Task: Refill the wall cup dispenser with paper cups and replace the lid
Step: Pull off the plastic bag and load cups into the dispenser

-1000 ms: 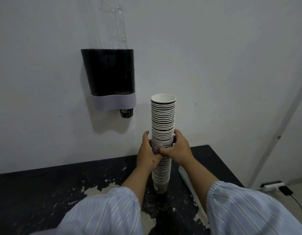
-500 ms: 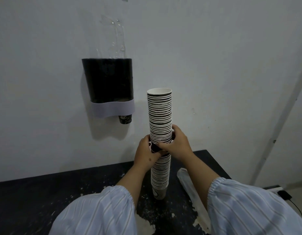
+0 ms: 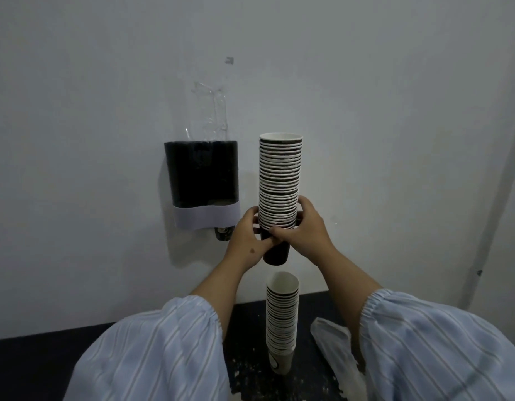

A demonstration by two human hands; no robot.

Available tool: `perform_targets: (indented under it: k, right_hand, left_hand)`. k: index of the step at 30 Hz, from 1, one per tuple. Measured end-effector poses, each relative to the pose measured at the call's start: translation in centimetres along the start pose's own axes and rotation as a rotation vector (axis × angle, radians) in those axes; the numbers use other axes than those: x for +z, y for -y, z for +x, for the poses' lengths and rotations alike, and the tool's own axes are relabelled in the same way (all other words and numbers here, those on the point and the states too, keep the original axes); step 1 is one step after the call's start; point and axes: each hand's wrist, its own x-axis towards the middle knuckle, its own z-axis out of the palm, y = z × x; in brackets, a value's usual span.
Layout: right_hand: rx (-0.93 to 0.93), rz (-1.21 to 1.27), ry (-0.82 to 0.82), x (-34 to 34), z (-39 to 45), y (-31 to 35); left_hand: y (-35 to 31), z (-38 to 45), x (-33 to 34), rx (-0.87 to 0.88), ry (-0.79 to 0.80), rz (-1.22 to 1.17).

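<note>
The wall cup dispenser (image 3: 202, 180) is a dark tube with a pale band at its base and one cup's bottom poking out below; its top is open and no lid is in view. I hold the upper stack of paper cups (image 3: 280, 180) upright in the air just right of the dispenser. My left hand (image 3: 247, 241) and my right hand (image 3: 304, 231) both grip the bottom end of this stack. The lower stack of paper cups (image 3: 281, 319) stands on the dark table (image 3: 42, 369) directly beneath.
A crumpled clear plastic sleeve (image 3: 335, 351) lies on the table right of the standing stack. Clear plastic remnants (image 3: 212, 117) cling to the wall above the dispenser. The table surface is dark with chipped white patches. A vertical conduit (image 3: 493, 204) runs down the wall at right.
The single tall stack has been split: both hands lifted the upper part up and clear, and the lower part stayed on the table. The view tilted upward.
</note>
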Motion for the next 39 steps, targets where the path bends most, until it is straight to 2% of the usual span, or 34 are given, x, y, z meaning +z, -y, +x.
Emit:
perform_targets:
  k: [7,14,23,30,39]
  right_hand:
    - [-0.111,0.009,0.008,0.5,3.4,4.7]
    - [-0.216,-0.008,0.031,2.8,6.8,9.1]
    - [-0.371,0.018,-0.014,6.4,12.0,13.9]
    - [-0.452,0.065,-0.029,8.6,15.9,16.5]
    - [-0.46,0.121,-0.019,11.7,19.3,15.9]
  left_hand:
    - [-3.7,2.1,-4.1,0.091,-0.063,0.014]
    - [-6.3,3.8,-9.4,0.088,-0.061,0.06]
    - [-8.1,8.3,-15.5,0.117,-0.182,0.106]
    - [-9.1,12.6,-18.8,0.142,-0.249,-0.028]
    - [-7.0,16.0,-20.9,0.173,-0.297,-0.001]
